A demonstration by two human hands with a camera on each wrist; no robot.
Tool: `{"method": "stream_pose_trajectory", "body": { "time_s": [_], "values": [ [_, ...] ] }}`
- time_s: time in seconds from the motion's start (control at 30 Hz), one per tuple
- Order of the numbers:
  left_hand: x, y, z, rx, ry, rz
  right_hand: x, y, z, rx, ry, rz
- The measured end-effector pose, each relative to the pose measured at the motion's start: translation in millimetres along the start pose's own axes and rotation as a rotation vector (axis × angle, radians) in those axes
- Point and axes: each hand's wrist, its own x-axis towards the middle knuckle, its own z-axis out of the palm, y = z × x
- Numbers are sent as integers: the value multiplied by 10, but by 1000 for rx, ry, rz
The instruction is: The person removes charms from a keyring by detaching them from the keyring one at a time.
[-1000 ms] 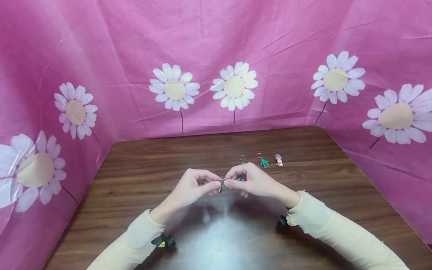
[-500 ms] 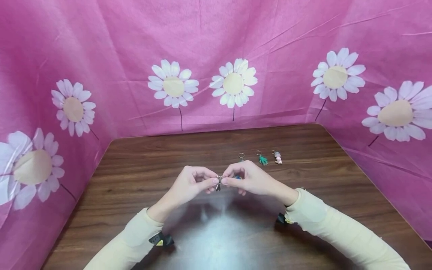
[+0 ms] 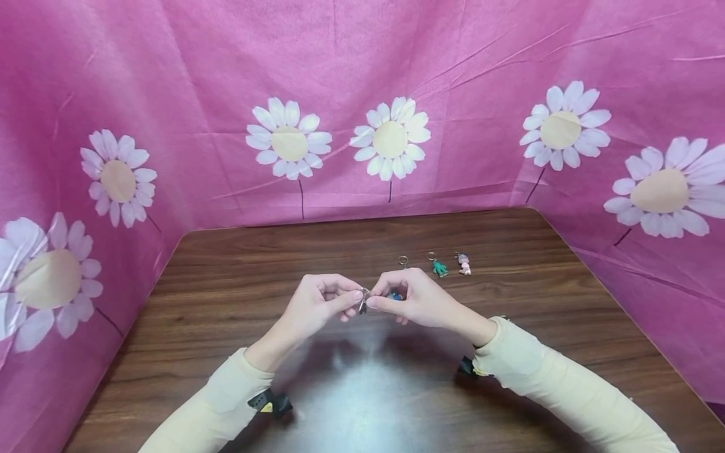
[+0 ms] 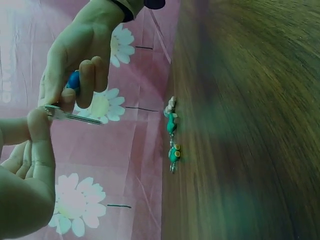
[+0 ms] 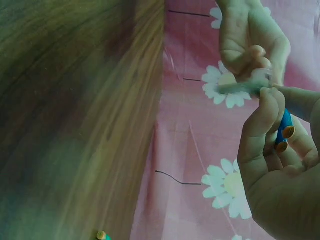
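Observation:
Both hands are raised over the table, fingertips almost meeting in the head view. The left hand (image 3: 317, 305) pinches a metal key ring (image 3: 365, 291) between thumb and forefinger. Slim metal keys (image 4: 82, 118) hang from that ring, dark and narrow in the head view. From the other side, the right hand (image 3: 421, 299) pinches at the same ring with thumb and forefinger. A blue figure keychain (image 5: 285, 125) with orange feet sits within the right hand, partly hidden by its curled fingers. Exactly how its ring meets the key ring is hidden by the fingertips.
Behind the right hand, a green figure keychain (image 3: 439, 268) and a pink-and-grey one (image 3: 464, 264) lie on the wooden table (image 3: 255, 251). Another keychain's ring (image 3: 403, 260) shows there, its green figure (image 4: 174, 153) visible in the left wrist view. Pink flowered cloth (image 3: 340, 75) surrounds the table.
The hands shift slightly left together, still pinching at the ring. The keys swing and turn between the fingertips. The keychains on the table stay put.

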Motion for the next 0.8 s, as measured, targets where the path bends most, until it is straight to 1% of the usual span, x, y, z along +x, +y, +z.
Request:
{"method": "stream_pose_trajectory", "body": {
  "time_s": [0.1, 0.23, 0.37, 0.53, 0.63, 0.67, 0.73, 0.8],
  "values": [
    [-7, 28, 9, 23, 15, 27, -18, 13, 63, 2, 11, -14],
    [-21, 70, 8, 100, 26, 72, -36, -5, 108, 15, 11, -18],
    [-23, 92, -2, 125, 35, 100, -32, -32, 110, 11, 12, -23],
    [-27, 50, 2, 127, 38, 110, -23, -14, 96, -6, 10, 5],
    [-34, -13, -3, 146, 17, 98, -17, 16, 64, -23, -2, 20],
    [-37, -32, -9, 166, 7, 92, -17, 31, 47, -32, -8, 23],
    [-45, -76, -33, 243, -14, 86, -22, 38, 14, -39, -24, 26],
    [-55, -105, -60, 333, -29, 103, -30, 40, -12, -45, -34, 28]
  ]
}}
